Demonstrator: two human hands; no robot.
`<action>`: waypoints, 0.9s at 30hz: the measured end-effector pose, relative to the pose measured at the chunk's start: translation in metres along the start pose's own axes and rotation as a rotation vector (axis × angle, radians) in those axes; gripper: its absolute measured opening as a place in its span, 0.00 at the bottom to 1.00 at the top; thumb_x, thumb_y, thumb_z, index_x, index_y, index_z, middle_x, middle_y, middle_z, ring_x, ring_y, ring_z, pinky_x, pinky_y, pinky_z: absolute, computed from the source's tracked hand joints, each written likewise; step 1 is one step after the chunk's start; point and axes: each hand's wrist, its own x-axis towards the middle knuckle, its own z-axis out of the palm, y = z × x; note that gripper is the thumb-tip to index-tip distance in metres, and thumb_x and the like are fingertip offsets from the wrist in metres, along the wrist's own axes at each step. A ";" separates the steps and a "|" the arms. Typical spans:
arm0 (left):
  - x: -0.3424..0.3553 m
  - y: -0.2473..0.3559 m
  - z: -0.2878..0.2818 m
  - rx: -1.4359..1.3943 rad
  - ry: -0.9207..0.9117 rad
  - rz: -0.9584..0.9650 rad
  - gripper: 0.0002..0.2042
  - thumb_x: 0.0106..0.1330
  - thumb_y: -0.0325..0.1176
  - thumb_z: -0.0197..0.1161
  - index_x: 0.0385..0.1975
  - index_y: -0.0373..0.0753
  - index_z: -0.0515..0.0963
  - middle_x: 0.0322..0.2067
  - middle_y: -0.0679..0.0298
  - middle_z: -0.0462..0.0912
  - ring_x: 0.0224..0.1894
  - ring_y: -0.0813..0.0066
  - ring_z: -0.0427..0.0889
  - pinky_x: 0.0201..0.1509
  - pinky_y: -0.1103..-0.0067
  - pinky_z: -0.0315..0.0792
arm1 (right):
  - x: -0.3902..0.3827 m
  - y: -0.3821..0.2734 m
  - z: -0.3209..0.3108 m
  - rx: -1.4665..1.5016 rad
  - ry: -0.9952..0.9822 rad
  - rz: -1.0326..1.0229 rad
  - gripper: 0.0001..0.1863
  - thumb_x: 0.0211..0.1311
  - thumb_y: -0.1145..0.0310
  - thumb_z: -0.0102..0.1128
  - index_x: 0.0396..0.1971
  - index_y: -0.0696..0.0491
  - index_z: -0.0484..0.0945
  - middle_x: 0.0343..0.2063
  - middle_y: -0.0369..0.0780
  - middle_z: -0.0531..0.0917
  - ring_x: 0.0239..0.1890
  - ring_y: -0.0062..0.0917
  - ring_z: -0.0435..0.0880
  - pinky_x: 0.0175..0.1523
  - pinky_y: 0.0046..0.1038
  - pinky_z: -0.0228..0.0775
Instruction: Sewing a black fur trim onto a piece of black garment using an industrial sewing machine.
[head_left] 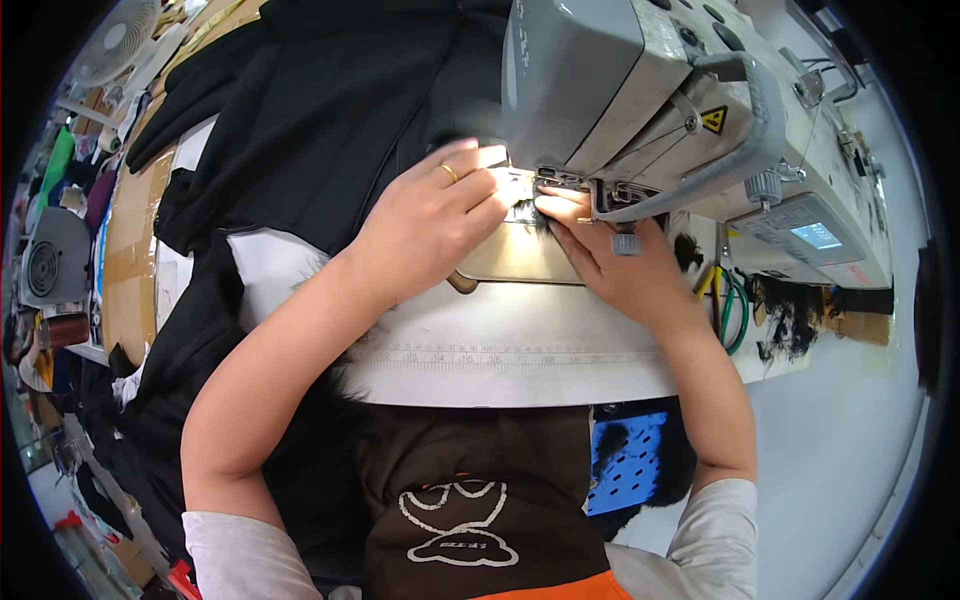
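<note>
A large black garment (330, 110) spreads over the table's left and far side, reaching toward the sewing machine (580, 80). My left hand (430, 215), with a ring on one finger, bends its fingers together on the garment's edge left of the needle area; one fingertip is blurred. On the other side of the presser foot, my right hand (635, 265) lies low with its fingers stretched toward the needle. Its fingertips touch a small black furry piece (525, 213) over the metal plate (525, 255). The machine head hides part of the fabric.
Green-handled scissors (735, 310) and black fur scraps (792, 310) lie right of my right wrist. A ruler strip (500, 358) runs along the table's near edge. A blue perforated pedal (628, 460) shows below. A fan (118, 40) and cluttered shelves stand left.
</note>
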 end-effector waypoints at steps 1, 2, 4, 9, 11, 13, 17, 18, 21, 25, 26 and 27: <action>0.001 0.000 -0.001 0.001 -0.007 0.006 0.07 0.55 0.29 0.63 0.33 0.40 0.79 0.35 0.65 0.78 0.49 0.66 0.80 0.63 0.70 0.76 | 0.001 -0.003 0.001 -0.091 -0.032 -0.003 0.12 0.60 0.65 0.68 0.43 0.50 0.84 0.36 0.37 0.85 0.42 0.35 0.84 0.48 0.37 0.77; 0.003 0.000 -0.003 0.065 0.068 -0.012 0.07 0.55 0.29 0.64 0.33 0.40 0.79 0.36 0.65 0.78 0.49 0.66 0.80 0.64 0.68 0.75 | 0.001 -0.004 0.003 -0.182 -0.064 -0.004 0.16 0.63 0.61 0.72 0.48 0.48 0.85 0.39 0.35 0.86 0.43 0.34 0.85 0.50 0.37 0.77; -0.001 0.001 -0.005 0.134 0.139 -0.075 0.07 0.56 0.29 0.66 0.33 0.42 0.79 0.38 0.68 0.79 0.50 0.66 0.79 0.62 0.66 0.76 | -0.004 -0.001 0.005 0.073 -0.126 0.115 0.14 0.61 0.65 0.68 0.46 0.50 0.84 0.38 0.39 0.85 0.44 0.36 0.84 0.51 0.38 0.76; -0.003 0.006 -0.012 -0.144 0.027 -0.094 0.08 0.54 0.26 0.67 0.33 0.41 0.78 0.38 0.66 0.78 0.49 0.64 0.79 0.56 0.68 0.78 | -0.017 0.016 0.004 0.311 -0.162 0.159 0.12 0.54 0.71 0.67 0.40 0.54 0.81 0.39 0.41 0.82 0.44 0.37 0.83 0.47 0.39 0.77; 0.004 0.007 -0.018 -0.098 -0.015 0.018 0.10 0.53 0.25 0.66 0.36 0.38 0.79 0.40 0.65 0.79 0.48 0.64 0.80 0.56 0.70 0.78 | -0.018 0.019 0.004 0.272 -0.121 0.108 0.12 0.54 0.72 0.66 0.39 0.53 0.80 0.39 0.40 0.82 0.43 0.36 0.83 0.45 0.38 0.77; 0.008 0.007 -0.022 -0.078 -0.022 0.092 0.12 0.53 0.25 0.65 0.38 0.36 0.79 0.42 0.64 0.79 0.48 0.64 0.80 0.56 0.70 0.79 | -0.017 0.021 0.000 0.232 -0.082 0.053 0.12 0.54 0.72 0.66 0.39 0.53 0.80 0.39 0.39 0.82 0.42 0.35 0.84 0.44 0.37 0.78; 0.003 0.003 -0.021 -0.170 -0.109 0.158 0.16 0.54 0.26 0.64 0.44 0.34 0.80 0.45 0.65 0.81 0.47 0.65 0.80 0.54 0.71 0.80 | -0.011 0.023 -0.010 0.173 -0.040 -0.065 0.14 0.54 0.73 0.64 0.42 0.51 0.79 0.39 0.36 0.82 0.40 0.33 0.85 0.43 0.34 0.79; 0.003 0.004 -0.021 -0.170 -0.111 0.158 0.16 0.54 0.26 0.64 0.44 0.34 0.80 0.45 0.65 0.81 0.47 0.65 0.80 0.54 0.71 0.80 | -0.011 0.024 -0.010 0.177 -0.044 -0.081 0.15 0.54 0.74 0.64 0.43 0.50 0.79 0.39 0.36 0.82 0.40 0.32 0.85 0.43 0.33 0.79; 0.002 0.004 -0.021 -0.099 -0.089 0.090 0.15 0.55 0.27 0.63 0.44 0.35 0.80 0.44 0.66 0.82 0.46 0.66 0.81 0.50 0.73 0.80 | -0.012 0.023 -0.010 0.191 -0.020 -0.071 0.13 0.53 0.75 0.63 0.41 0.51 0.79 0.39 0.36 0.82 0.41 0.32 0.85 0.42 0.33 0.79; 0.001 -0.004 -0.018 0.025 -0.112 0.002 0.12 0.57 0.27 0.63 0.42 0.38 0.80 0.41 0.67 0.82 0.47 0.67 0.80 0.47 0.73 0.78 | -0.008 0.022 -0.012 0.226 -0.019 -0.116 0.12 0.54 0.75 0.62 0.40 0.53 0.79 0.38 0.36 0.82 0.42 0.31 0.85 0.43 0.34 0.80; 0.001 -0.006 -0.016 0.031 -0.130 -0.010 0.12 0.57 0.27 0.62 0.42 0.40 0.79 0.41 0.67 0.81 0.48 0.67 0.80 0.50 0.72 0.77 | -0.009 0.021 -0.012 0.225 -0.046 -0.070 0.12 0.53 0.75 0.62 0.40 0.54 0.79 0.37 0.36 0.83 0.42 0.32 0.85 0.44 0.34 0.81; 0.000 -0.006 -0.016 0.033 -0.131 -0.013 0.12 0.57 0.27 0.62 0.42 0.40 0.79 0.41 0.67 0.81 0.48 0.67 0.80 0.50 0.72 0.77 | -0.009 0.020 -0.012 0.224 -0.073 -0.024 0.13 0.52 0.76 0.62 0.39 0.55 0.79 0.37 0.37 0.83 0.43 0.33 0.85 0.45 0.35 0.81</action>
